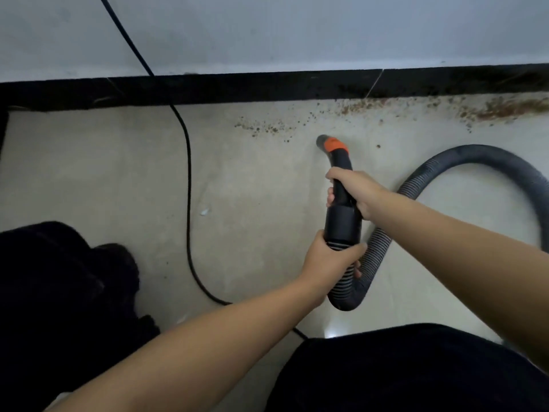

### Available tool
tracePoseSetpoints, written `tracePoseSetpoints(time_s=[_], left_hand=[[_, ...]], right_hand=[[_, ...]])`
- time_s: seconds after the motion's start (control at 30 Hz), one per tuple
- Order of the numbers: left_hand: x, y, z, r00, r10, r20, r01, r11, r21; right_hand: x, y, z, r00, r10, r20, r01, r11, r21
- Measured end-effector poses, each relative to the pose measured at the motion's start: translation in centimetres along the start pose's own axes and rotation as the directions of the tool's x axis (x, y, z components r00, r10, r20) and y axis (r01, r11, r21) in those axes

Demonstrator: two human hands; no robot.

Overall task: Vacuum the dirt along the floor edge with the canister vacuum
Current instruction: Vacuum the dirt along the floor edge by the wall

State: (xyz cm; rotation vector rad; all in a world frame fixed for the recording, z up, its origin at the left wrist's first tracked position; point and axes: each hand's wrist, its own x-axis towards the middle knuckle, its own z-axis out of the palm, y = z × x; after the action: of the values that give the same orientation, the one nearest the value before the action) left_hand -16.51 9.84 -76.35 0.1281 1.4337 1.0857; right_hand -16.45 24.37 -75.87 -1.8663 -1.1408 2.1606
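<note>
Brown dirt lies scattered on the pale floor along the black skirting, thickest at the right, with a thinner patch near the middle. The vacuum nozzle, black with an orange collar, points at the floor just below that thinner patch. My right hand grips the black handle tube behind the nozzle. My left hand holds the ribbed hose right at the cuff. The hose loops away to the right and leaves the view. The canister itself is out of sight.
A black power cable runs down the wall and across the floor at the left of the nozzle. A dark bundle sits at the lower left. My dark-clothed legs fill the bottom right. A small white scrap lies on the floor.
</note>
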Motion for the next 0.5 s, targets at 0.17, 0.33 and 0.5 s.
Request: tracePoseSetpoints(time_s=[0.17, 0.33, 0.5], left_hand=[[-0.4, -2.0, -3.4, 0.995, -0.024, -0.095, 0.017, 0.997, -0.082], [-1.1, -2.8, -5.5, 0.994, -0.030, -0.105, 0.018, 0.994, -0.110], [-0.9, -2.7, -5.5, 0.991, -0.085, -0.100, 0.078, 0.994, -0.080]], right_hand=[[0.2, 1.6, 4.8, 0.993, -0.037, 0.112, 0.043, 0.998, -0.052], [-0.1, 2.3, 7.3, 0.989, -0.021, 0.147, 0.038, 0.993, -0.113], [-0.1, 2.1, 7.4, 0.997, -0.067, 0.035, 0.072, 0.981, -0.178]])
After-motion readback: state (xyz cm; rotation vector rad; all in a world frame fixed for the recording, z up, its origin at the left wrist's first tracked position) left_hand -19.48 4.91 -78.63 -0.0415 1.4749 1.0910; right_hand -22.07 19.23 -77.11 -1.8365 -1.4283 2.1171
